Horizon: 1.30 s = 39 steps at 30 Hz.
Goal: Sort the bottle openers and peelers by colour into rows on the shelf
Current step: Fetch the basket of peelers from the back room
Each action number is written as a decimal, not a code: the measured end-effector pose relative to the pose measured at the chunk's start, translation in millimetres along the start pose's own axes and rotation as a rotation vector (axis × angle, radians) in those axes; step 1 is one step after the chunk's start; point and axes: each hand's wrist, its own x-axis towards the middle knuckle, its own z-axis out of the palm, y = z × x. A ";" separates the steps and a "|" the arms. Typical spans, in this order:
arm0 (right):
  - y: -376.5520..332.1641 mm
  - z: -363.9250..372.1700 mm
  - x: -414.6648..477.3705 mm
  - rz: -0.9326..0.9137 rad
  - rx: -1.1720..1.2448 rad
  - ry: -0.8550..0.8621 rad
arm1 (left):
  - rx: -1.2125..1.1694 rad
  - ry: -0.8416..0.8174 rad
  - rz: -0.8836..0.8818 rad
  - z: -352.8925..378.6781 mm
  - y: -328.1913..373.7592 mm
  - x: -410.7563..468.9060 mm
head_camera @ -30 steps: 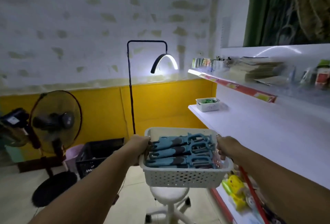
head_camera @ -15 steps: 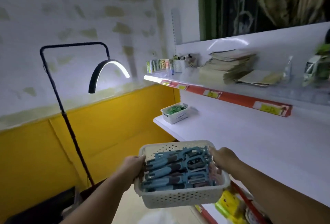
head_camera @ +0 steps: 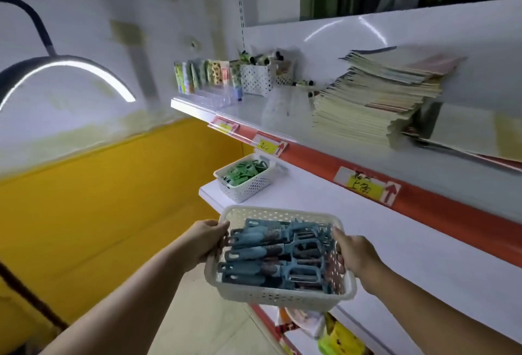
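Note:
I hold a white perforated basket (head_camera: pixel 271 296) in the air, just off the front edge of the white middle shelf (head_camera: pixel 409 244). Several blue peelers (head_camera: pixel 278 255) lie stacked in it, handles to the left. My left hand (head_camera: pixel 207 240) grips the basket's left rim and my right hand (head_camera: pixel 357 255) grips its right rim. A smaller white basket (head_camera: pixel 248 185) holding green tools (head_camera: pixel 243 169) stands at the far left end of that shelf.
The upper shelf carries a tall stack of notebooks (head_camera: pixel 378 97), small packets (head_camera: pixel 203 76) and white pen holders (head_camera: pixel 257 79), with a red price strip (head_camera: pixel 367 176) along its edge. A curved lamp (head_camera: pixel 65 72) glows at left before a yellow wall. Packaged goods (head_camera: pixel 336 335) sit on the lowest shelf.
The view has swung right and closer to the shelves; the fan and stool have left the picture. The basket of blue peelers has come nearer the middle shelf, both hands still on it.

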 end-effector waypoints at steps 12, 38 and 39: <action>14.1 61.7 135.9 0.193 0.038 0.402 | 0.208 -0.341 0.224 44.7 43.8 253.9; 53.2 147.5 206.0 -0.135 -0.004 0.524 | -0.586 -0.195 0.133 107.3 -48.8 330.9; 58.7 157.9 196.7 -0.143 -0.004 0.480 | -0.595 -0.235 0.120 107.2 -51.8 322.9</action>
